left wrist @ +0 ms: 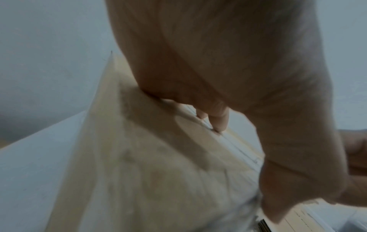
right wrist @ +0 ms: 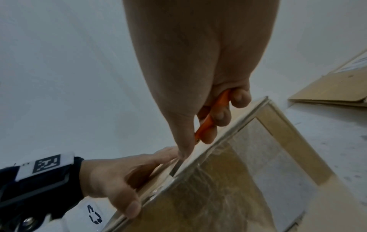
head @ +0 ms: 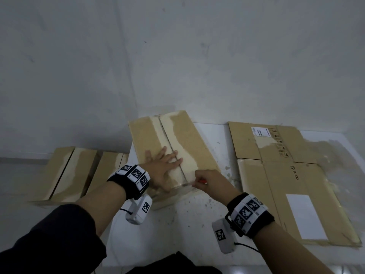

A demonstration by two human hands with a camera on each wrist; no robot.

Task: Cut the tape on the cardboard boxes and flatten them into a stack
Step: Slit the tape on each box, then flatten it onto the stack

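My right hand (head: 209, 179) is clamped on an orange cutter (right wrist: 213, 119), its tip at the near end of the seam in the box (head: 175, 139). The seam runs away from me to the wall. My left hand (head: 164, 167) presses flat beside it, fingers straight. The box stands on a white counter (head: 187, 224); flattened cardboard (head: 292, 182) lies at right.

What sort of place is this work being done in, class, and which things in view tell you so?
Probably a bare workroom or storage corner, though that is uncertain. A plain grey wall backs a scuffed white table; a flattened cardboard box lies on it, and more boxes wait at the left.
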